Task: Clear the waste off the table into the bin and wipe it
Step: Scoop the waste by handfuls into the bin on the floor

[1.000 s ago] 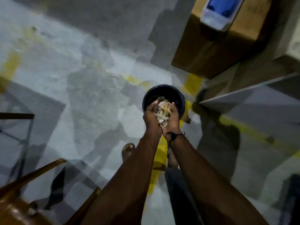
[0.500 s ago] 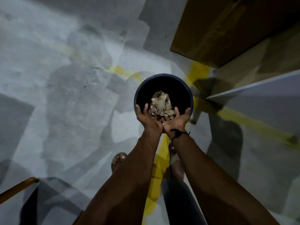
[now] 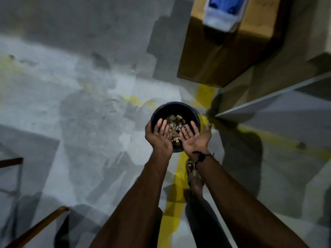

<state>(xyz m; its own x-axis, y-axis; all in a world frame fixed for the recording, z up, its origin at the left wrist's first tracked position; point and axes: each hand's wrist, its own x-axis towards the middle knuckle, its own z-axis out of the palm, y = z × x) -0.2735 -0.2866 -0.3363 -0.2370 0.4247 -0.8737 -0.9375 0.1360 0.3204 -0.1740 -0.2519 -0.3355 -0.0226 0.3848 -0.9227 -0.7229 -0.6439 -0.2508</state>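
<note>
Both hands have parted since the earlier frame, and the cupped pile of waste (image 3: 174, 124) has dropped out of them into the bin (image 3: 179, 108). Round black bin, seen from directly above, stands upright on the concrete floor (image 3: 71, 104) with its mouth opening toward the camera; its long axis runs straight down, away from the viewer. Left hand (image 3: 160, 134) and right hand (image 3: 194, 137) are held palm-up over the near rim, side by side but apart, fingers (image 3: 186, 133) straight and spread, holding nothing. Whether they touch the rim cannot be told. Waste appears as a loose heap of pale, crumpled tan and grey scraps lying inside the dark interior, visible in the gap between the two hands. A dark cord bracelet (image 3: 202, 156) circles the right wrist. Yellow painted line (image 3: 177, 185) runs along the floor beneath the bin, and a brown cardboard box (image 3: 223, 56) stands beyond it at upper right.
</note>
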